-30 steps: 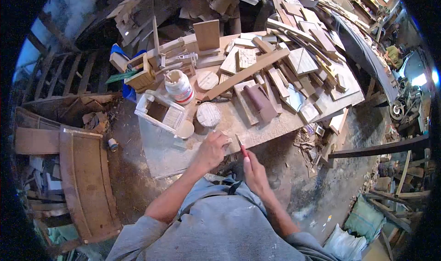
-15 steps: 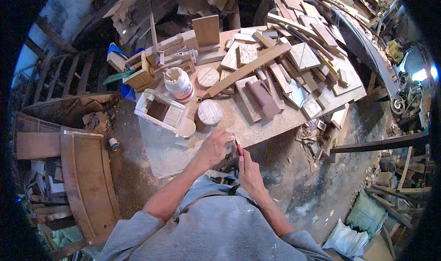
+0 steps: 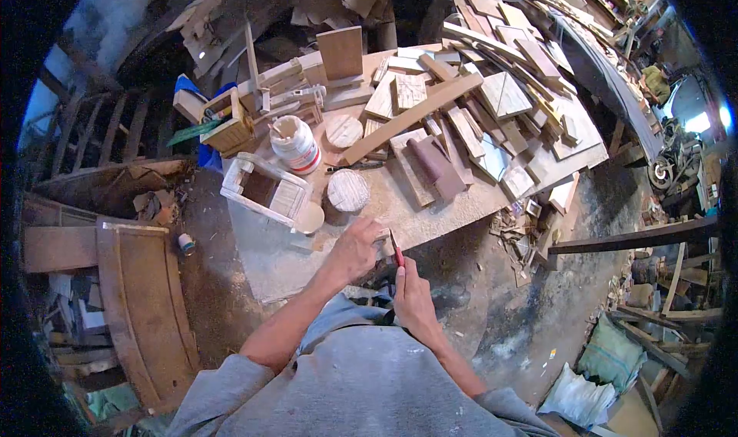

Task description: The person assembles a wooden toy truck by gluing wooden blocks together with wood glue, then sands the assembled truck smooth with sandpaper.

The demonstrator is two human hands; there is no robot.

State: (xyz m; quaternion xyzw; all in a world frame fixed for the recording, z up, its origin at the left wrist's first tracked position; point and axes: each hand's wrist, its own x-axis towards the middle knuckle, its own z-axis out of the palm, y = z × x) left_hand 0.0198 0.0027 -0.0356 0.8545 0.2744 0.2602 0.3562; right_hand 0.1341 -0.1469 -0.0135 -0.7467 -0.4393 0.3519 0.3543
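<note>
"Who is at the table [image 3: 269, 264]?"

"A person in a grey shirt [image 3: 338, 383], head bent over close handwork among wood scraps. The left hand [image 3: 355, 249] pinches a small pale piece of wood [image 3: 383, 240] at the table's near edge; the right hand [image 3: 413, 287] is wrapped around the red handle of a knife [image 3: 398, 255], its blade pointing away from the body."

"What differs from a second ago?"

"The gap. In that earlier moment the blade stands apart from the wood. Now the right hand is nearer the left, and the blade is just beside the piece."

"Touching it?"

"From here, I cannot tell."

"And the left hand?"

"In nearly the same spot, its fingers clamped on the piece as before."

"The rest of the table?"

"Unchanged. A round wooden block [image 3: 348, 191] sits beyond the left hand, near an open wooden box [image 3: 296, 196]. A white jar [image 3: 295, 146] with a red label stands behind the box, and a long wooden strip [image 3: 415, 118] slants across the scraps."
</note>
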